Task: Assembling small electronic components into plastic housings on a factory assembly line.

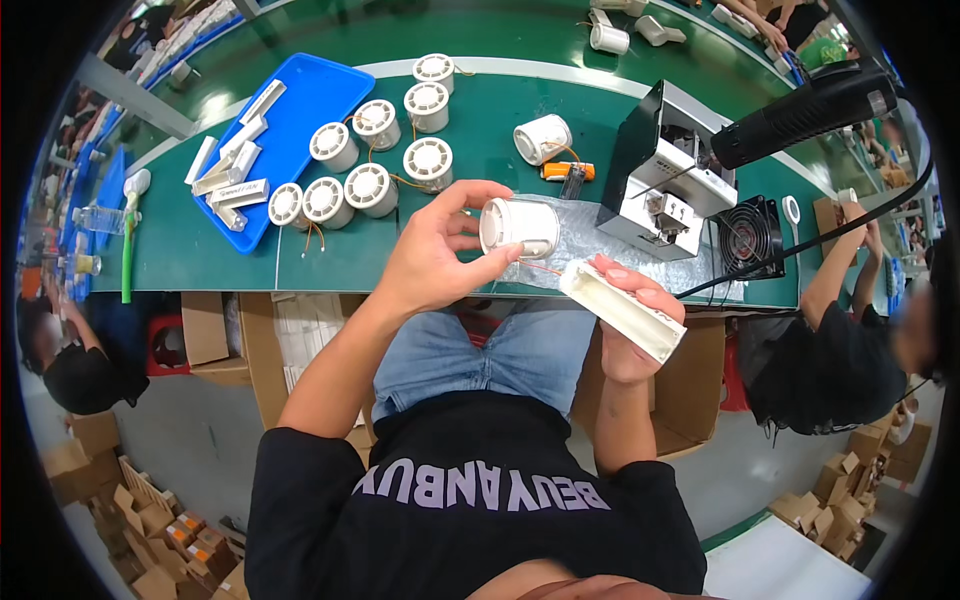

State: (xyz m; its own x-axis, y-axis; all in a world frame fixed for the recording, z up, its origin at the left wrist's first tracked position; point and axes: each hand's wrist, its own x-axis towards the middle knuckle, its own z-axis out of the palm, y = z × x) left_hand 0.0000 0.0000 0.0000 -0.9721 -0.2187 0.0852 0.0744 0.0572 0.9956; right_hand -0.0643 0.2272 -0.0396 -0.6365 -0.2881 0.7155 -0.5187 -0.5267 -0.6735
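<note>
My left hand (432, 252) grips a white cylindrical fan housing (528, 228) between thumb and fingers, its round end turned to the left. A thin orange wire (540, 267) runs from it toward a long white hollow plastic handle (622, 313). That handle lies in my right hand (640, 345), tilted, with its open channel facing up and fingers curled over its upper side. Both parts are held above the table's near edge. Just beyond the housing, bubble wrap (590, 230) lies on the green table.
Several white fan housings (371, 190) with orange wires stand left of centre. A blue tray (330, 90) holds white handle parts (240, 165). Ahead are another housing (543, 139) and an orange battery (567, 171). At right stand a metal machine (665, 185), a black cylindrical tool (800, 115) and a black cooling fan (750, 238).
</note>
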